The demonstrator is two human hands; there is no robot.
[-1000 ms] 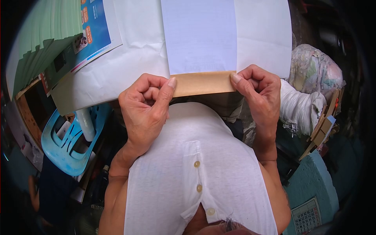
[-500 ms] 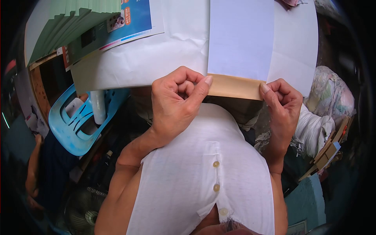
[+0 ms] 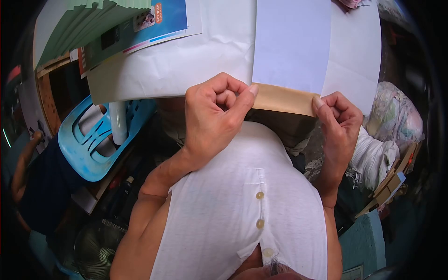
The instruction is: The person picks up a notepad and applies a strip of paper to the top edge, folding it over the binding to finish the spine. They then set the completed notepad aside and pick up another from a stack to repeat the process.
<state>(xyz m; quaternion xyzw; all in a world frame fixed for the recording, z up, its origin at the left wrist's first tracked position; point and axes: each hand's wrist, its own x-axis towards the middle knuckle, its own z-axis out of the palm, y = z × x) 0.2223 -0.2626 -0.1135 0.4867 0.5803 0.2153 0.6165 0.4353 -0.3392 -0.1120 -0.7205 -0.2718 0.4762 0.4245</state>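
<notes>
A pale bluish-white paper sheet point(image 3: 291, 44) lies on the white-covered table point(image 3: 224, 70), with a smooth tan strip point(image 3: 284, 99) along its near end. The strip hangs over the table's front edge. My left hand point(image 3: 215, 116) pinches the strip's left corner between thumb and curled fingers. At the opposite corner, the thumb and forefinger of my right hand point(image 3: 340, 119) are closed on the strip, which stretches straight between the two hands.
Folded green sheets point(image 3: 93, 25) and a printed blue poster point(image 3: 163, 28) lie at the table's left. Below them stands a light-blue plastic chair point(image 3: 88, 165). Stuffed plastic bags point(image 3: 392, 112) are on the right, a fan point(image 3: 100, 249) lower left. Another person's arm point(image 3: 23, 163) shows far left.
The view has shifted slightly, so the table and paper appear a little higher and further right. Both hands keep their pinch at the strip's corners. The other person's arm has moved.
</notes>
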